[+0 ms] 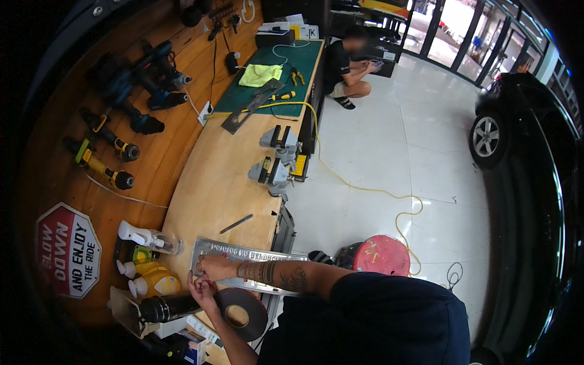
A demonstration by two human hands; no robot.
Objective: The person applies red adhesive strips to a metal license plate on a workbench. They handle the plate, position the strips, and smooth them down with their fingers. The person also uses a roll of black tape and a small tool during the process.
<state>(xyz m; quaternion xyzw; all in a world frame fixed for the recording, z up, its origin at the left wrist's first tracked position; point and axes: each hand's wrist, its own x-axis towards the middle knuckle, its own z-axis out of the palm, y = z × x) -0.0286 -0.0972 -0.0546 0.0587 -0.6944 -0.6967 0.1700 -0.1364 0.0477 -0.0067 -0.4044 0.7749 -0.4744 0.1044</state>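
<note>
Metal plate (234,251) – silver, long, raised characters along it – lies flat on the desk (201,194), under the tattooed R forearm. R hand (218,267) is at the plate's left end, fingers curled in; L hand (202,292) is just beside it at the same end, fingers partly spread & bent, tips close to the R hand's. Can't tell if either has hold of anything – fingers overlap, too small.

Plate looks like thin sheet, so prob. light, fairly stiff but bendable if lifted by one end; bare metal may be slick, rim maybe sharp. Best hold, I'd judge: both short ends, or long edges near the middle, palms off the rim.

Plate's right end reaches about the desk's front edge, maybe past it – arm hides part. Tape roll (257,311) sits close on the plate's near side, so tight there. Spray bottle (164,242) & yellow bottles (159,283) are off its left end. Most room is on the plate's far side: a stretch of wood w/ a dark rod (236,224), then the vises (277,173) well beyond. Red stool (383,255) stands off the plate's right end.
</note>
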